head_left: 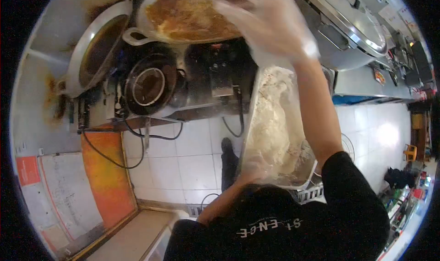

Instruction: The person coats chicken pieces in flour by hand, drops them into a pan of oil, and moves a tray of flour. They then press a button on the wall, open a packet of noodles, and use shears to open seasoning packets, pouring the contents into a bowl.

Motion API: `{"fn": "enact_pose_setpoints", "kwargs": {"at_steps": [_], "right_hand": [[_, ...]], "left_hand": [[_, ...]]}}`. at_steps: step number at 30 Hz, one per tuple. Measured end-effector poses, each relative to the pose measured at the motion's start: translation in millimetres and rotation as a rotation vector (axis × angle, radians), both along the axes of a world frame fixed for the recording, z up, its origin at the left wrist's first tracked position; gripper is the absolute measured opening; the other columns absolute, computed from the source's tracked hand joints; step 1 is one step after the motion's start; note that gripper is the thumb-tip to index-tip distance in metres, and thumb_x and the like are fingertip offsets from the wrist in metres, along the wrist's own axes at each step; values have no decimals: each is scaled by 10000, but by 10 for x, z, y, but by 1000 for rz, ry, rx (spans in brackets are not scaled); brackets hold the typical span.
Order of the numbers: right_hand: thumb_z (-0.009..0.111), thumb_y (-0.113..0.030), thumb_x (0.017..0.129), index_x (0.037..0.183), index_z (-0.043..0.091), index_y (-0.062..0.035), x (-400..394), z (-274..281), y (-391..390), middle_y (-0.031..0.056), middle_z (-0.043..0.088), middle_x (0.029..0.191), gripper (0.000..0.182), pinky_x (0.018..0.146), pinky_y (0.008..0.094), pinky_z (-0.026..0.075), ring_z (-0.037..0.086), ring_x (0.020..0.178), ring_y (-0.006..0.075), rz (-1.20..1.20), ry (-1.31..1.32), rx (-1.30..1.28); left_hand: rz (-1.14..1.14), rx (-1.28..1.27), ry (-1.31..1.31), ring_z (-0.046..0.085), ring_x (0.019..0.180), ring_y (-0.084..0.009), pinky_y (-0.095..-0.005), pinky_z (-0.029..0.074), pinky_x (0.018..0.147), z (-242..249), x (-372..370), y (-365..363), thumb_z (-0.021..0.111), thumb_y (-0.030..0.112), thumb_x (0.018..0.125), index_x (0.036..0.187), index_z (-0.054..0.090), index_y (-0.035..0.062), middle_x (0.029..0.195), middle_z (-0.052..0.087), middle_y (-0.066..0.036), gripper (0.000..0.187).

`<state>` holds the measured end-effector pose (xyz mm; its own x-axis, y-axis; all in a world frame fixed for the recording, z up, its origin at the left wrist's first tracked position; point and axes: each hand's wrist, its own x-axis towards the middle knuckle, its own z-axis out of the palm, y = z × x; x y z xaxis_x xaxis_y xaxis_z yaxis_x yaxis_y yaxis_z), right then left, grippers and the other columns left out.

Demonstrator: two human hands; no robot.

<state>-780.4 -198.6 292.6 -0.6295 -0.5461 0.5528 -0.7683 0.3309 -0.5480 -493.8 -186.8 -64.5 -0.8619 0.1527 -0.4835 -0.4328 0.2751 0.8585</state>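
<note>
Right hand (270, 25), blurred, overlaps the upper-center wok (143, 20); left hand (257, 168) is at the upright-running flour tray's (293, 186) lower end, both grips unclear.

White-tiled floor (169, 169), grey wall (46, 73)

A black short-sleeved shirt (293, 215), white lettering (269, 228), translucent gloves (275, 25) on hands (257, 167).

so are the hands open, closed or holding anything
Left hand: at the tray, too blurred to tell.
Right hand: raised by the pan, also too blurred.
</note>
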Motion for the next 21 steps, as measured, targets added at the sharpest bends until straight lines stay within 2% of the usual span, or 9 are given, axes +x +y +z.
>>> {"fn": "enact_pose_setpoints", "kwargs": {"at_steps": [2, 4, 5, 8, 12, 14, 16, 18, 21], "right_hand": [[609, -276, 879, 1036, 693, -49, 64, -416, 566, 161, 692, 936, 288, 774, 324, 529, 675, 852, 251, 38, 34, -168], [622, -271, 868, 1035, 693, -49, 238, -923, 987, 165, 683, 1005, 287, 797, 333, 518, 667, 891, 273, -41, -381, -273], [607, -276, 875, 1045, 684, -42, 219, -1258, 1255, 170, 675, 1032, 299, 817, 347, 512, 662, 907, 290, -138, -405, -38], [557, -238, 890, 1133, 624, 0, 195, -2337, 1901, 128, 669, 1104, 347, 833, 330, 510, 649, 952, 228, -243, -168, 1132], [555, -301, 822, 1140, 605, -33, 206, -3512, 2461, 176, 644, 1113, 419, 874, 393, 486, 621, 1017, 288, -370, -119, 994], [536, -303, 842, 1231, 547, -36, 26, -3404, 2183, 197, 623, 1140, 472, 940, 394, 451, 593, 1075, 298, -456, -586, 1147], [520, -321, 867, 1275, 505, -37, 152, -2829, 1815, 220, 579, 1201, 497, 991, 391, 416, 555, 1141, 296, -561, -514, 952], [532, -341, 878, 1278, 505, -53, -143, -3741, 1850, 232, 551, 1229, 494, 996, 394, 414, 539, 1162, 293, -439, -476, 883], [564, -362, 878, 1275, 509, -58, -194, -3928, 1798, 237, 548, 1227, 503, 985, 397, 422, 541, 1156, 297, -243, -489, 876]], "left_hand": [[-50, 13, -4, 609, 980, -348, -415, 494, 824, -53, 23, 60, 688, 380, 809, 1136, 542, -37, 1012, 626, -229, 550], [-87, -19, -7, 608, 979, -338, -410, 495, 820, -49, 25, 86, 690, 372, 808, 1138, 542, -33, 1011, 627, -225, 544], [-98, -39, -9, 608, 978, -334, -408, 496, 818, -49, 15, 70, 692, 368, 808, 1140, 542, -31, 1011, 627, -223, 541], [-114, -90, -5, 608, 976, -320, -400, 498, 811, -62, 15, 70, 696, 357, 807, 1143, 543, -26, 1010, 628, -216, 532], [-145, -115, -8, 608, 974, -301, -390, 500, 803, 1, 23, 65, 701, 342, 806, 1149, 544, -18, 1010, 629, -208, 520], [-172, -137, -15, 608, 973, -292, -385, 502, 799, -6, 20, 89, 704, 334, 806, 1151, 544, -14, 1009, 630, -203, 515], [-203, -154, -24, 608, 972, -283, -380, 503, 795, -13, 8, 92, 706, 326, 805, 1154, 545, -10, 1009, 630, -199, 510], [-236, -167, -35, 608, 971, -273, -375, 504, 791, -15, -3, 83, 709, 319, 805, 1156, 545, -6, 1008, 631, -195, 505], [-282, -176, -63, 608, 969, -259, -367, 506, 785, 14, 7, 57, 713, 307, 804, 1160, 546, 0, 1007, 632, -188, 499]]}}
